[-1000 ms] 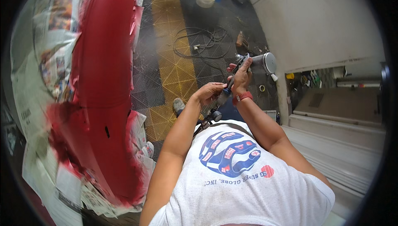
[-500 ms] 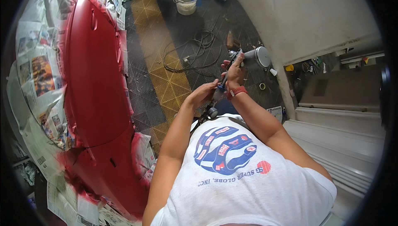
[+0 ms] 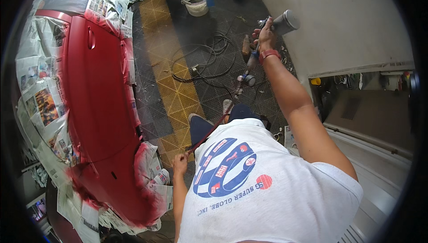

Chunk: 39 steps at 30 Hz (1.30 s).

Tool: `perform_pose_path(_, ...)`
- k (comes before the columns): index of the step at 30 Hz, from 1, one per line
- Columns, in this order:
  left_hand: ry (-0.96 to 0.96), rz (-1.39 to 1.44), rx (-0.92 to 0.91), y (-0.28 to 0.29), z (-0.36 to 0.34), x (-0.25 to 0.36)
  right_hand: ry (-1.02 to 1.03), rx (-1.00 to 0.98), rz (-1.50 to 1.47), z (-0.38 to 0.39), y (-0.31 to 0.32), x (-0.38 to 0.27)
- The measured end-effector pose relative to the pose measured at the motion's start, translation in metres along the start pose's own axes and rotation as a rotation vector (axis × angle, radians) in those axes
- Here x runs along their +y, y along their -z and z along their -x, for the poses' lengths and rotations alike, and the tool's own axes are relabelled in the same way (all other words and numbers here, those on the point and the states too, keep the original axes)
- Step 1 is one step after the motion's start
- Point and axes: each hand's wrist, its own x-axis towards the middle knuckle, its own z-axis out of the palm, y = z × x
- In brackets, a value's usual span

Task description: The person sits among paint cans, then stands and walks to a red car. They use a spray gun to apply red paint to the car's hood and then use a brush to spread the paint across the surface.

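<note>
The spray gun (image 3: 280, 25) is held out at arm's length ahead and to the right, near the pale wall (image 3: 330, 33) and well apart from the red panel (image 3: 100, 95). Its grey cup points to the right. The right hand (image 3: 266, 38) is closed around the gun's handle; the trigger finger's exact position cannot be told.

Below the grip, a fitting with a round gauge (image 3: 248, 80) hangs in line, and the dark red hose (image 3: 213, 129) runs from it back past the person's waist. The left hand (image 3: 180, 162) is low at the left side, its fingers curled in on the hose.

Good practice, as judged from this position: support the cup so that it does not tip, hold the trigger released while the gun is away from the panel, and guide the hose with the left hand so that it cannot brush the red surface or the newspaper masking (image 3: 42, 104).

Route the hose clear of the coiled cable (image 3: 180, 80) on the floor tiles (image 3: 167, 104). A white bucket (image 3: 192, 7) stands farther ahead.
</note>
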Motion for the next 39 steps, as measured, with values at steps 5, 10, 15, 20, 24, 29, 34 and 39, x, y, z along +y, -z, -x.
perform_pose_path(5, 0.226, 0.009, 0.101, -0.032, 0.064, -0.021, 0.012, -0.050, 0.140, -0.051, 0.002, -0.023)
perform_pose_path(10, 0.448, 0.135, 0.083, -0.052, 0.054, -0.001, 0.075, -0.084, 0.184, -0.058, 0.000, -0.025)
perform_pose_path(15, 0.562, 0.146, 0.098, -0.062, 0.038, 0.032, 0.121, -0.057, 0.192, -0.074, -0.004, -0.016)
perform_pose_path(20, 0.585, 0.156, 0.128, -0.062, 0.030, 0.041, 0.104, -0.089, 0.283, -0.084, -0.006, -0.016)
perform_pose_path(24, 0.591, 0.194, 0.116, -0.053, 0.028, 0.048, 0.120, -0.140, 0.191, -0.076, -0.015, -0.009)
perform_pose_path(29, 0.610, 0.166, 0.212, -0.040, 0.016, 0.056, 0.128, -0.171, 0.213, -0.083, -0.004, -0.005)
perform_pose_path(34, 0.623, 0.181, 0.230, -0.046, 0.022, 0.068, 0.051, -0.327, -0.022, -0.106, -0.006, 0.022)
perform_pose_path(39, 0.561, 0.325, 0.145, -0.060, -0.014, 0.093, 0.030, -0.128, 0.220, -0.083, -0.032, 0.016)
